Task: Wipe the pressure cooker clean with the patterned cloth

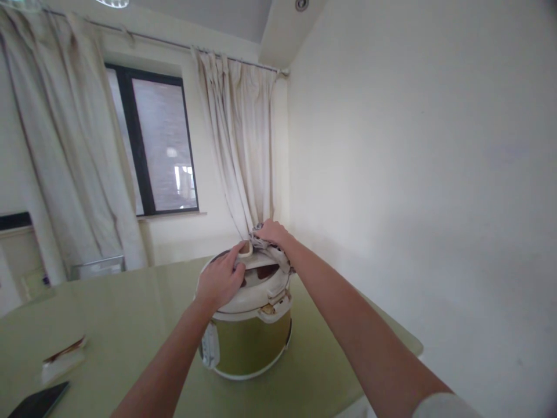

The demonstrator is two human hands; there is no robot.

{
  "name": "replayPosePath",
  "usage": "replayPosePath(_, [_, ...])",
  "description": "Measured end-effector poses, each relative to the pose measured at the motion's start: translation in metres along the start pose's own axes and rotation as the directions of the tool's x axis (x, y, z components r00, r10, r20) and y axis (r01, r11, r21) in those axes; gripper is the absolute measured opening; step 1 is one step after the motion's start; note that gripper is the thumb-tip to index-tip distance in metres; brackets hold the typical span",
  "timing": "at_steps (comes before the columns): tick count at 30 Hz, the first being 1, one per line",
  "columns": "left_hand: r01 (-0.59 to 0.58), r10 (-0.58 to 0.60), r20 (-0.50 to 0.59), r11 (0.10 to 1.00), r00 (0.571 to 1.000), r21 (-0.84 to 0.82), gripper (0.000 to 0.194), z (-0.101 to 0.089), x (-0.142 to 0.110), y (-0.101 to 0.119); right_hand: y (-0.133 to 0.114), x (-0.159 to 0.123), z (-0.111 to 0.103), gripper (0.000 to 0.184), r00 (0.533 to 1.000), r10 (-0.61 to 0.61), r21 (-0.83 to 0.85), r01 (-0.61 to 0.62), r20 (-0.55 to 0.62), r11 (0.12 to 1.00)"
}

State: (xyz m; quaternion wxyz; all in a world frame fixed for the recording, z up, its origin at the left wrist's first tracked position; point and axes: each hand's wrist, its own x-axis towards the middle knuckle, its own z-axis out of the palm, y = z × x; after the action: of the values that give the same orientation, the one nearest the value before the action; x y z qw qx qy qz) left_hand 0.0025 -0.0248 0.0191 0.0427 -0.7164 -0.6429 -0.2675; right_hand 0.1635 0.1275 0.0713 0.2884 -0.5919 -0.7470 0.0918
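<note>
Rice cooker (255,345), white lid (250,301) on, olive-gold body, upright on the pale green table (134,313) right in front of me. My left hand (219,280) is on the lid's left side, fingertips touching the beige raised part (246,249) on top; can't tell if it grips or just rests. My right hand (273,232) is reaching across to the far side, clutching a crumpled grey cloth (275,253) against the lid. Off left, well apart from the cooker: small packet (64,361), and near it a dark flat object (38,400), cut off by the frame edge.
</note>
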Motion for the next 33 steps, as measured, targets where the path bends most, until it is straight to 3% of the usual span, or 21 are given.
replayPosePath(4, [-0.002,0.002,0.001,1.0,1.0,-0.008,0.059,-0.001,0.0,0.0,0.013,0.014,0.005,0.053,0.996,0.078,0.046,-0.076,-0.031,0.996])
replayPosePath(8, [0.006,-0.005,0.009,1.0,1.0,-0.01,0.058,-0.002,0.0,0.0,0.037,0.012,0.008,0.054,0.981,0.163,0.131,-0.15,-0.1,0.98])
replayPosePath(11, [0.01,-0.01,0.006,1.0,1.0,-0.011,0.058,-0.002,0.0,0.001,0.056,0.006,0.01,0.047,0.98,0.179,0.216,-0.157,-0.089,0.964])
replayPosePath(18, [-0.003,0.002,-0.032,1.0,0.999,-0.025,0.057,-0.002,-0.002,0.003,0.075,-0.021,0.006,0.044,0.994,0.074,0.403,-0.034,-0.085,0.915])
replayPosePath(20, [0.007,-0.008,-0.033,1.0,0.999,-0.03,0.056,-0.001,-0.002,0.003,0.081,-0.042,0.005,0.045,0.994,0.022,0.463,0.031,-0.11,0.886])
replayPosePath(23, [0.003,-0.004,-0.044,1.0,0.999,-0.026,0.056,0.0,-0.001,0.002,0.089,-0.086,0.005,0.056,0.968,-0.134,0.543,0.232,-0.214,0.807])
replayPosePath(26, [-0.02,0.019,-0.052,1.0,0.998,-0.012,0.055,0.001,0.0,0.001,0.081,-0.129,0.004,0.064,0.88,-0.309,0.345,0.433,-0.36,0.833])
replayPosePath(28, [-0.026,0.025,-0.052,1.0,0.998,-0.009,0.055,0.001,0.0,0.001,0.063,-0.143,0.001,0.061,0.848,-0.375,0.104,0.441,-0.375,0.892])
replayPosePath(30, [-0.023,0.022,-0.043,1.0,0.999,-0.006,0.056,0.0,0.0,0.001,0.039,-0.141,-0.001,0.052,0.882,-0.349,-0.101,0.334,-0.318,0.937])
replayPosePath(33, [-0.015,0.015,-0.027,1.0,1.0,0.005,0.057,-0.001,-0.001,0.001,0.006,-0.11,-0.002,0.04,0.929,-0.289,-0.311,0.212,-0.23,0.927])
